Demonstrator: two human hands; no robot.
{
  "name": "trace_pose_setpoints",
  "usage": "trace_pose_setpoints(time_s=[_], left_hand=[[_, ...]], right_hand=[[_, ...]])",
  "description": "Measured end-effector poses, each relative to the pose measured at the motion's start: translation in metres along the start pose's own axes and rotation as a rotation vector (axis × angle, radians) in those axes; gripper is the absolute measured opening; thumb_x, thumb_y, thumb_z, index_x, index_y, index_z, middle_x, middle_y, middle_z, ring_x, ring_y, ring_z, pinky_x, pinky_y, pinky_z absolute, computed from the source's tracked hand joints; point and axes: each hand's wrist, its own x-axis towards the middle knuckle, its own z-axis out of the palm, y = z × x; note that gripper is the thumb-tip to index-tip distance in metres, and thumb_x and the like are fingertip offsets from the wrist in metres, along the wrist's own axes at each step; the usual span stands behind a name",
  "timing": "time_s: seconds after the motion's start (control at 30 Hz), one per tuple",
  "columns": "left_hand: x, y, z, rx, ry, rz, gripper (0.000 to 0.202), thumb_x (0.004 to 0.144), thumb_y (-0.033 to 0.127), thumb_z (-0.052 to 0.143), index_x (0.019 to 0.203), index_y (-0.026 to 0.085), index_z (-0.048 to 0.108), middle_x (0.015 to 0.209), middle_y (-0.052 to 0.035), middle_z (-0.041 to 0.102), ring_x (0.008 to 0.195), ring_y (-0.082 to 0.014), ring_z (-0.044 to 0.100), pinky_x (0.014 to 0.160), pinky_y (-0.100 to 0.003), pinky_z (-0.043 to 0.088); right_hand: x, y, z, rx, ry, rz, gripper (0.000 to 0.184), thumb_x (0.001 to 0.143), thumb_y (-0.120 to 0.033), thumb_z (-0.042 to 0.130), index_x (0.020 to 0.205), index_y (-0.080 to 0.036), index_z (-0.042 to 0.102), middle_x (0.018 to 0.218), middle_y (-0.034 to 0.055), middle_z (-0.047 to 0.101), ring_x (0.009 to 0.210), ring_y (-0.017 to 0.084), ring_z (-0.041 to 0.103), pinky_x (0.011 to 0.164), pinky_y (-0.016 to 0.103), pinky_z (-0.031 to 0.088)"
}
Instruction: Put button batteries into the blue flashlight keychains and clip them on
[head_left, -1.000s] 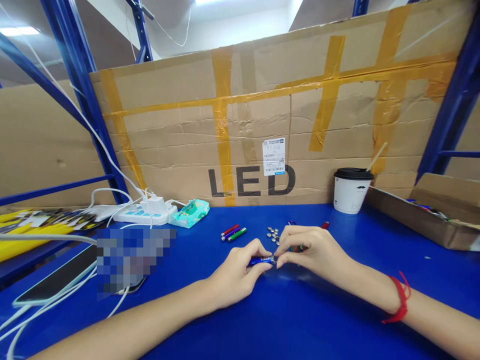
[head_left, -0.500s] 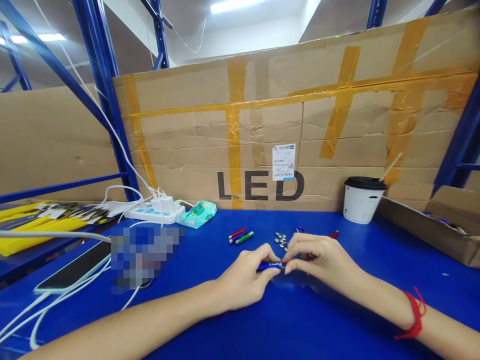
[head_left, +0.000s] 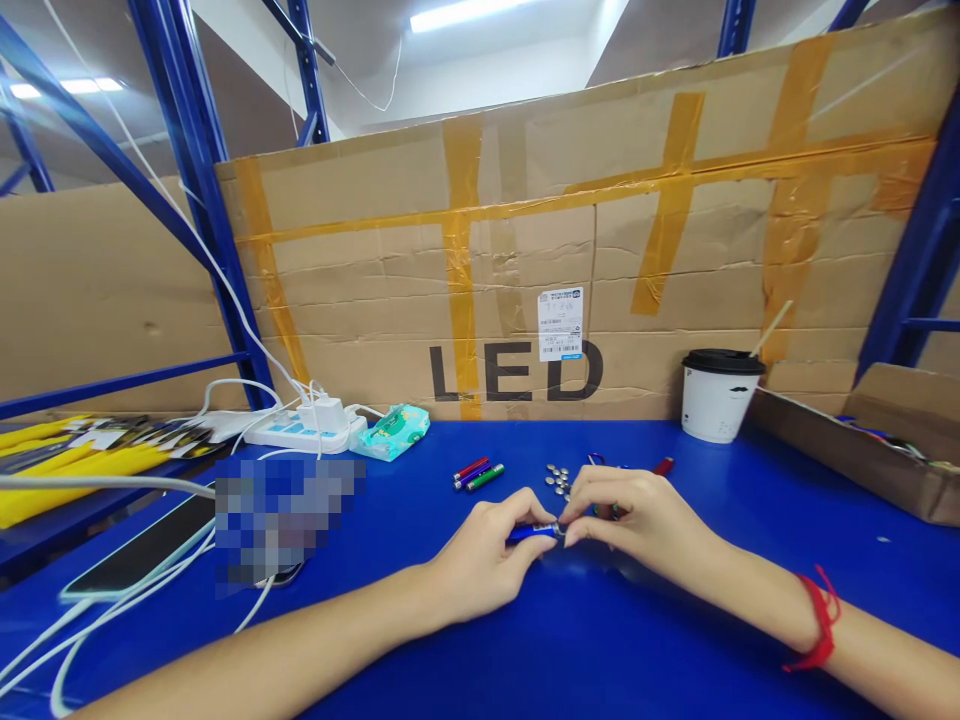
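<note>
My left hand pinches a small blue flashlight, a slim metal tube lying level between thumb and fingers. Its silver end points right, toward my right hand, whose thumb and index finger are closed on a small metal part at that end. The fingertips hide most of this part. Just beyond the hands lie several silver button cells in a loose cluster. Behind my right hand, partly covered by it, are a blue clip and a red piece. Some green shows beneath its fingers.
Red, purple and green tubes with silver ends lie side by side. A lidded paper cup and an open cardboard box stand right. Left are a power strip, wipes pack, phone and white cables.
The whole view has shifted slightly, so things appear a little further left. Both hands keep almost the same pinch on the blue flashlight and its silver end.
</note>
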Motion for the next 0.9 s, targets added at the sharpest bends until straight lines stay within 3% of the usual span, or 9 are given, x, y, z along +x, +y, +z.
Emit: trace_pose_setpoints(time_s=[0.23, 0.9], left_hand=[[0.0008, 0.0008, -0.0013, 0.033, 0.0, 0.004, 0.009, 0.082, 0.024, 0.051, 0.084, 0.015, 0.054, 0.073, -0.0013, 0.062, 0.067, -0.0131, 0.06, 0.06, -0.02, 0.045], [0.0011, 0.0016, -0.0015, 0.064, 0.003, 0.0, 0.008, 0.082, 0.023, 0.051, 0.083, 0.016, 0.055, 0.073, -0.0004, 0.063, 0.065, -0.0118, 0.059, 0.057, -0.019, 0.041]], right_hand=[[-0.0004, 0.0007, 0.0005, 0.013, -0.003, -0.022, 0.025, 0.077, -0.044, 0.059, 0.071, -0.021, 0.068, 0.07, -0.0002, 0.061, 0.064, 0.011, 0.055, 0.061, 0.021, 0.039], [0.0003, -0.0007, -0.0007, 0.006, -0.016, -0.028, 0.028, 0.078, -0.046, 0.058, 0.072, -0.021, 0.068, 0.068, -0.0001, 0.06, 0.06, 0.01, 0.053, 0.056, 0.02, 0.039]])
